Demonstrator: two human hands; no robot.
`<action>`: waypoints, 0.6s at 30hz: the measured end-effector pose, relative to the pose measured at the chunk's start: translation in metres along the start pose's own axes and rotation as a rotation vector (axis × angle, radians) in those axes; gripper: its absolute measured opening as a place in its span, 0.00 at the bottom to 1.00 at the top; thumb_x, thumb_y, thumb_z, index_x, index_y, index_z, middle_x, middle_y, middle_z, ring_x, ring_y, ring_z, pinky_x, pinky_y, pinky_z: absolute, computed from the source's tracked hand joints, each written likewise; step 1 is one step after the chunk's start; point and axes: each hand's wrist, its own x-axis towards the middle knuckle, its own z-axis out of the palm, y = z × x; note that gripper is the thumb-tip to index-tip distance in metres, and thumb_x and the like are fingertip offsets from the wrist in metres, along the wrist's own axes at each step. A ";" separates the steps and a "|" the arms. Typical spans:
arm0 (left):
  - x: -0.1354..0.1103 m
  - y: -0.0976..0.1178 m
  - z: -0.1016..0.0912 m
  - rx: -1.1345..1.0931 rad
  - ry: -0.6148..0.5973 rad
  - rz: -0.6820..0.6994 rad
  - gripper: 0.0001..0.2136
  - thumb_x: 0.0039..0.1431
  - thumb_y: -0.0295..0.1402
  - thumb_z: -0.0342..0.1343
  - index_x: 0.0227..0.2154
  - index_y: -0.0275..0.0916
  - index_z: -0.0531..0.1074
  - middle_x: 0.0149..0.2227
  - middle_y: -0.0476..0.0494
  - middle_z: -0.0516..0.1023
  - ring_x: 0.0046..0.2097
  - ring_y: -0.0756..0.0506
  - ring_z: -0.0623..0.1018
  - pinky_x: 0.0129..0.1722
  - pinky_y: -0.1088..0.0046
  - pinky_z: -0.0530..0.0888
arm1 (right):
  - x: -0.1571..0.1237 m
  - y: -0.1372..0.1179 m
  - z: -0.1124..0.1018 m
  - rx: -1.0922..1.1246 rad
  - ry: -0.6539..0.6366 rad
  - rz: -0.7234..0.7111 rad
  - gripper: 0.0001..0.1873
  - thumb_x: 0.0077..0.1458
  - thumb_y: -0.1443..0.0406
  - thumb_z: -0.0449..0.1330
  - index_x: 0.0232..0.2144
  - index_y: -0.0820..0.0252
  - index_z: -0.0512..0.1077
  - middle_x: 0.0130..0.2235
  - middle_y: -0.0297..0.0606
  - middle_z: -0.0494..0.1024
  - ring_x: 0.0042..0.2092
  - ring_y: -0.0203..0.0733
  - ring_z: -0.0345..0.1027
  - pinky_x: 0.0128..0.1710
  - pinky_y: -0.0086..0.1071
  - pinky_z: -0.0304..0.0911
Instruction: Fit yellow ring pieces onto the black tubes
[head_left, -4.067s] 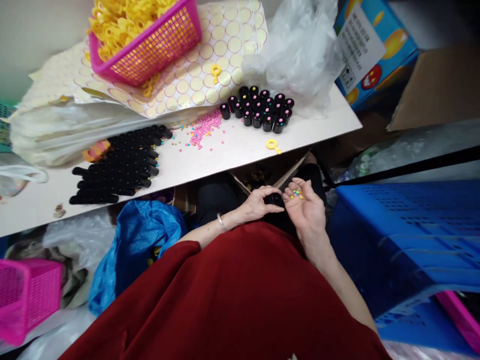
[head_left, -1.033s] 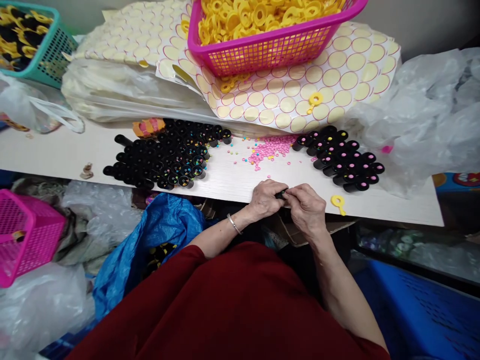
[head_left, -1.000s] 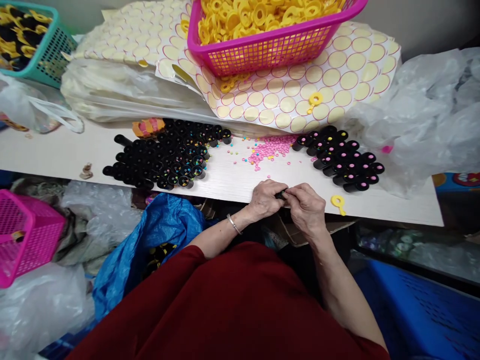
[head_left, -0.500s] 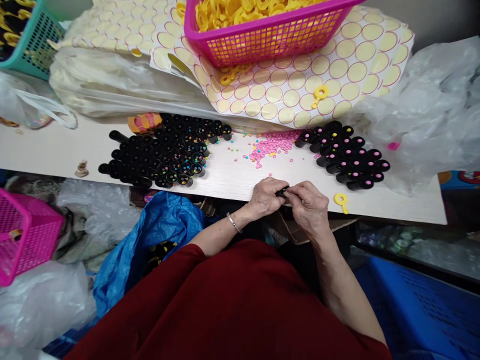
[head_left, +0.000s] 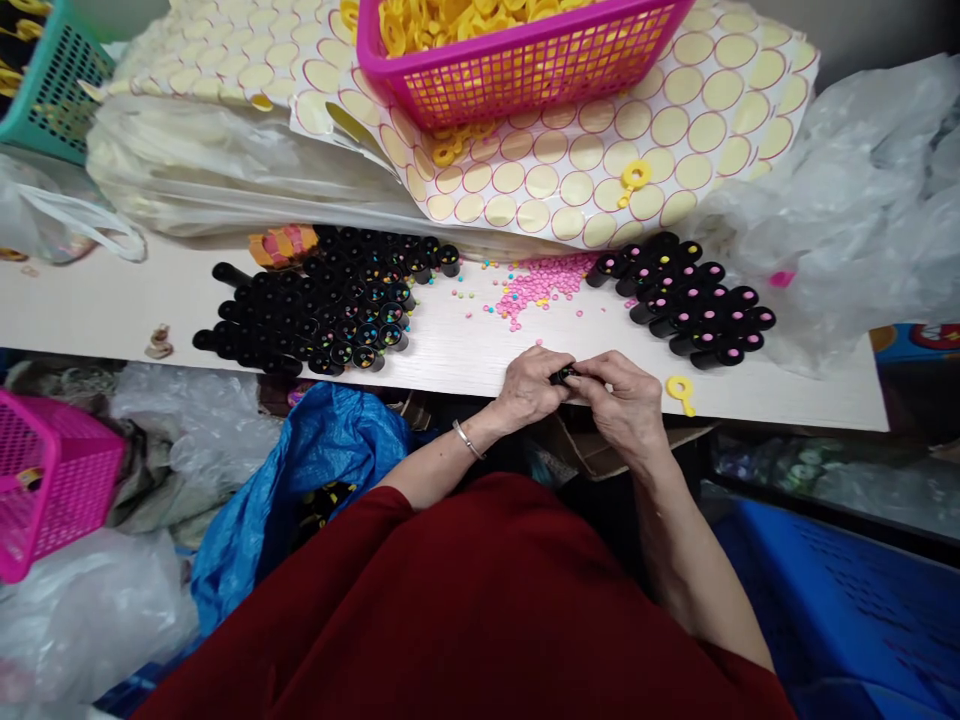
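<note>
My left hand point(head_left: 529, 388) and my right hand point(head_left: 626, 400) meet at the table's front edge, both closed around one small black tube point(head_left: 562, 376), mostly hidden by my fingers. Just beyond them lies a pile of pink beads point(head_left: 541, 281) with a few coloured beads scattered around it. A cluster of black tubes with coloured beads inside point(head_left: 330, 308) lies to the left. Another cluster of black tubes with pink ends point(head_left: 686, 298) lies to the right. A yellow ring piece point(head_left: 679, 390) rests beside my right hand.
A pink basket of yellow rings point(head_left: 510, 55) sits on sheets of round stickers point(head_left: 600, 170) at the back. A teal basket point(head_left: 45, 80) is far left, clear plastic bags point(head_left: 847, 200) right. Below the table: a blue bag point(head_left: 300, 480), a pink basket point(head_left: 45, 490), a blue crate point(head_left: 847, 600).
Four seconds ago my hands were in my lap, the right palm open with small beads. Now both hands are up at the table edge, closed together on the tube. Little shift in the last second.
</note>
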 end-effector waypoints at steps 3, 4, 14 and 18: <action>0.000 -0.001 0.000 0.016 0.010 0.020 0.02 0.47 0.26 0.58 0.27 0.38 0.73 0.25 0.51 0.74 0.32 0.49 0.71 0.43 0.69 0.69 | -0.004 0.003 0.001 0.149 0.051 0.067 0.02 0.46 0.66 0.64 0.26 0.56 0.75 0.26 0.30 0.71 0.28 0.34 0.65 0.28 0.30 0.60; 0.000 -0.001 0.000 0.017 0.013 0.024 0.02 0.47 0.26 0.59 0.26 0.38 0.73 0.26 0.51 0.74 0.32 0.49 0.71 0.42 0.69 0.70 | -0.006 0.004 0.001 0.198 0.072 0.086 0.02 0.45 0.65 0.65 0.26 0.56 0.75 0.26 0.30 0.72 0.28 0.34 0.65 0.28 0.30 0.61; -0.002 -0.008 -0.001 -0.082 0.180 0.045 0.14 0.37 0.26 0.66 0.31 0.39 0.74 0.31 0.48 0.78 0.35 0.48 0.74 0.43 0.65 0.72 | -0.006 0.026 0.001 0.153 0.363 0.164 0.06 0.46 0.64 0.62 0.29 0.59 0.74 0.31 0.34 0.71 0.32 0.37 0.66 0.32 0.33 0.64; -0.012 -0.006 -0.015 -0.088 0.329 0.010 0.12 0.38 0.24 0.63 0.30 0.39 0.73 0.30 0.48 0.77 0.34 0.48 0.73 0.36 0.70 0.72 | 0.009 0.028 0.005 0.007 0.235 0.104 0.03 0.47 0.66 0.59 0.27 0.58 0.72 0.30 0.34 0.70 0.29 0.36 0.64 0.30 0.33 0.63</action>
